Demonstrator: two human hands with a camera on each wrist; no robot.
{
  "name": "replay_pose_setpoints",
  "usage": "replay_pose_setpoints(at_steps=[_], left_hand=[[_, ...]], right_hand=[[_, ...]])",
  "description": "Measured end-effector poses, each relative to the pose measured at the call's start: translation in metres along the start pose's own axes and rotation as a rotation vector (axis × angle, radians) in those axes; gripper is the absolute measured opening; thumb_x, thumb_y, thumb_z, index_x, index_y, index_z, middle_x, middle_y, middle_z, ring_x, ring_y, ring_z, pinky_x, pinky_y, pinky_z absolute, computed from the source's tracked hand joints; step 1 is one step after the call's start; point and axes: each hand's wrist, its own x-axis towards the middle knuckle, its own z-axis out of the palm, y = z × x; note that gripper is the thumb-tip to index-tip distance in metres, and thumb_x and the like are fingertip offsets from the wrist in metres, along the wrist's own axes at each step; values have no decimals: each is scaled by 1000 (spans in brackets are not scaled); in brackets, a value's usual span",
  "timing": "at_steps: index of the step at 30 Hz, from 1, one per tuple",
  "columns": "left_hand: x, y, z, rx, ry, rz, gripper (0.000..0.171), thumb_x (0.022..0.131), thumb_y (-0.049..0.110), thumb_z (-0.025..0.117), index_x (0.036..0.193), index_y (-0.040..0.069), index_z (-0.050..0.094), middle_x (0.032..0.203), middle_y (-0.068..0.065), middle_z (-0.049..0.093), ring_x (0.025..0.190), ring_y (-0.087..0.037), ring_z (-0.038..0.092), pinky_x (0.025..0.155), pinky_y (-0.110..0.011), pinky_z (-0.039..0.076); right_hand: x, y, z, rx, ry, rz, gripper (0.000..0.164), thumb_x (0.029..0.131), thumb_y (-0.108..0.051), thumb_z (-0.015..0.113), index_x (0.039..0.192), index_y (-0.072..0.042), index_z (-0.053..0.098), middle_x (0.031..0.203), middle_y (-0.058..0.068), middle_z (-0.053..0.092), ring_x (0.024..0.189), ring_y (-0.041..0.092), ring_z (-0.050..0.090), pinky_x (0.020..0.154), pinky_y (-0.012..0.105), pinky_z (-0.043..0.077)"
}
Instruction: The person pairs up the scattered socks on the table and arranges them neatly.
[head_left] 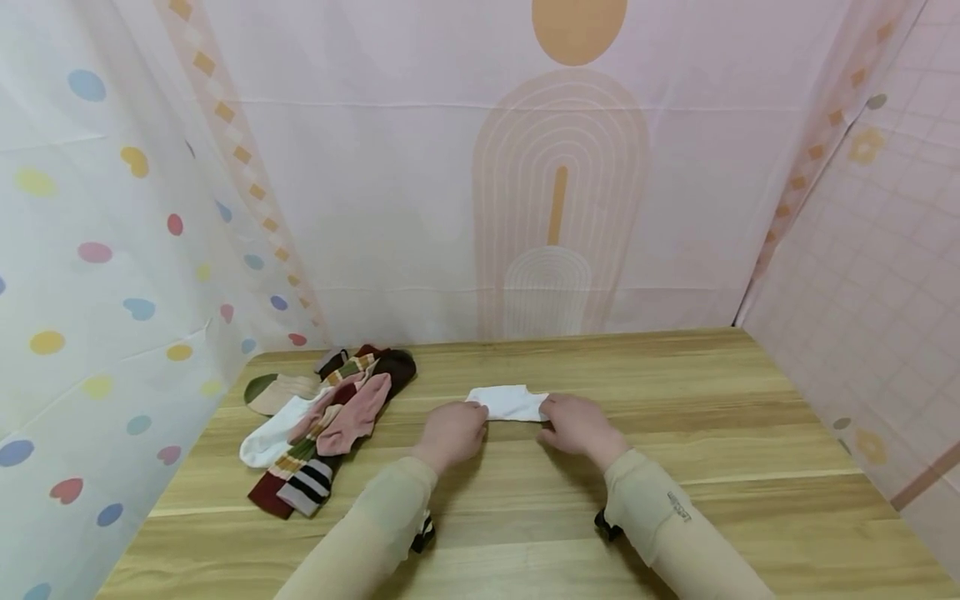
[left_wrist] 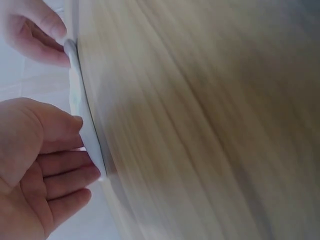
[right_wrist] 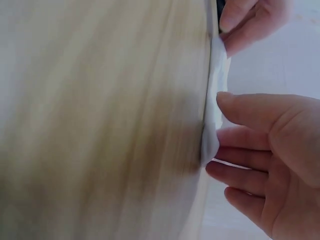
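Note:
A white ankle sock (head_left: 508, 403) lies stretched sideways, flat at the wooden table top, in the middle of the head view. My left hand (head_left: 452, 433) pinches its left end between thumb and fingers. At the opposite end, my right hand (head_left: 579, 423) pinches the sock's right corner. Seen edge-on in the left wrist view, the sock (left_wrist: 86, 120) is a thin white strip along the wood. The right wrist view shows my right thumb and index finger at the cloth (right_wrist: 211, 140), with the other fingers loosely bent below.
To the left is a pile of loose socks: a pink sock (head_left: 356, 417), a white sock (head_left: 272, 435), a beige sock with a green toe (head_left: 283, 392), and striped ones (head_left: 307, 487). Patterned curtains (head_left: 390, 208) hang around the wooden table (head_left: 712, 467).

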Motion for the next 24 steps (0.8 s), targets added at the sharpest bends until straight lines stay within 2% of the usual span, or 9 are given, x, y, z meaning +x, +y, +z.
replay_pose_setpoints(at_steps=[5, 9, 12, 19, 24], left_hand=[[5, 9, -1, 33, -12, -73, 14, 86, 13, 69, 77, 8, 60, 75, -5, 60, 67, -25, 63, 57, -40, 53], [8, 13, -4, 42, -29, -114, 14, 89, 14, 66, 77, 7, 61, 72, -5, 58, 66, -24, 62, 56, -40, 53], [12, 13, -4, 32, -56, -130, 13, 91, 14, 65, 80, 7, 62, 74, -5, 57, 67, -24, 62, 57, -40, 54], [21, 9, 0, 16, -93, -146, 11, 91, 13, 64, 83, 6, 62, 79, -5, 58, 71, -25, 63, 61, -40, 55], [26, 8, -2, -8, -111, -156, 11, 92, 12, 63, 83, 6, 62, 78, -5, 58, 72, -26, 62, 64, -42, 54]], right_hand=[[9, 8, -2, 14, -24, 35, 25, 91, -29, 74, 83, -14, 56, 81, -2, 52, 71, 15, 47, 66, 35, 46], [15, 10, -3, 33, -41, 62, 24, 92, -29, 72, 83, -13, 57, 83, -1, 53, 73, 16, 48, 68, 36, 47], [17, 10, -4, 48, -49, 76, 23, 92, -29, 72, 84, -13, 57, 84, -1, 54, 74, 16, 48, 69, 37, 46], [21, 18, 0, 61, -32, 77, 20, 93, -28, 70, 100, -11, 64, 100, 3, 62, 88, 19, 58, 77, 40, 49], [26, 23, 0, 66, -36, 79, 19, 94, -29, 70, 94, -12, 61, 104, 5, 63, 92, 21, 59, 79, 42, 50]])
